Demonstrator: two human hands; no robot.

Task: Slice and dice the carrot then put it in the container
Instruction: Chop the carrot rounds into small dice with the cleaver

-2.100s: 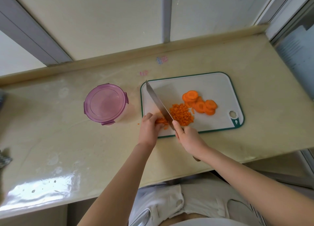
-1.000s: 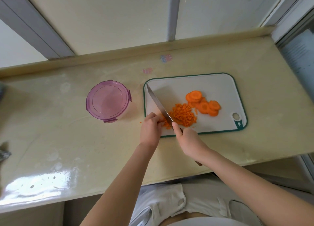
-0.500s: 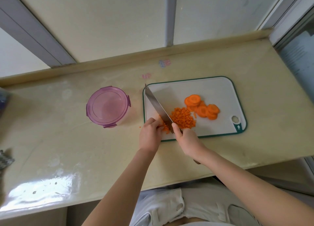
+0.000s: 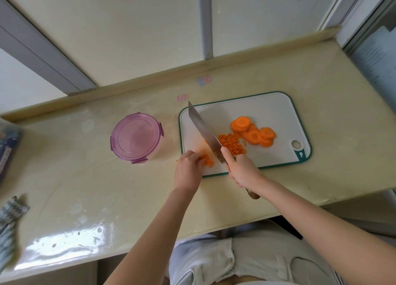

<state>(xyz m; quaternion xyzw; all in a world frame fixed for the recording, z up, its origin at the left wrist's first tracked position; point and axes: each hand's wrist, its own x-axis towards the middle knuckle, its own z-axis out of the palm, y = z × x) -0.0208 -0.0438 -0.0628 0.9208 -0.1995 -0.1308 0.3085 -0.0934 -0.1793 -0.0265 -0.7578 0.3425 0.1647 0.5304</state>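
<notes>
A white cutting board (image 4: 257, 109) with a green rim lies on the counter. Round carrot slices (image 4: 254, 133) are piled on its right half, and a heap of diced carrot (image 4: 232, 145) lies in the middle. My right hand (image 4: 242, 169) grips the handle of a wide knife (image 4: 203, 130), index finger along the blade's spine; the blade runs diagonally toward the board's far left corner. My left hand (image 4: 188, 167), fingers curled, holds a small clump of cut carrot pieces (image 4: 207, 159) down at the board's near left. The purple-lidded round container (image 4: 136, 137) stands closed, left of the board.
The cream counter (image 4: 85, 188) ends in a raised lip at the back wall. A blue packet (image 4: 7, 147) and a patterned cloth (image 4: 10, 212) lie at the far left edge. One carrot crumb (image 4: 177, 160) sits on the counter beside the board.
The knife blade has shifted slightly right, away from my left hand, leaving the small carrot clump exposed under my left fingers. The diced heap has grown a little.
</notes>
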